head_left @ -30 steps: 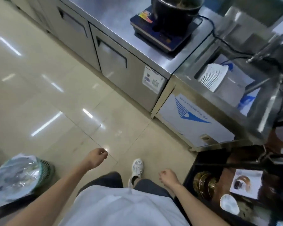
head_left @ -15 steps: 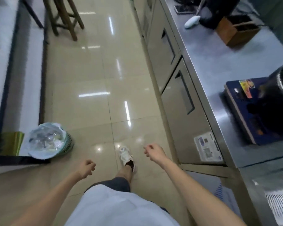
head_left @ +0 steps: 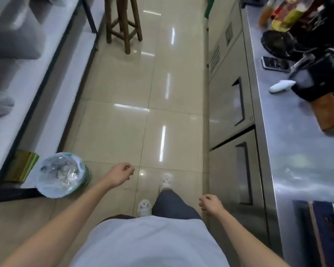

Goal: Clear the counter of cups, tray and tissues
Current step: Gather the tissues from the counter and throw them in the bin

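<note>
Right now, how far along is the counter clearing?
Done: cannot tell; no cups, tray or tissues show. The lined bin holds crumpled waste. In hand: nothing; left hand and right hand are loosely curled and empty, mid-aisle. Left: unclear; the steel counter shows only a phone and appliances.

Pale grey-white T-shirt (head_left: 150,245), plain, no print or logo in sight, filling the lower middle of the head view. Both forearms bare from the elbow down, no watch, band or ring visible on left hand (head_left: 120,175) or right hand (head_left: 210,205). Dark blue-grey trousers (head_left: 172,205). White chunky-soled sneakers (head_left: 165,181) with mesh-like uppers, slightly blurred.
</note>
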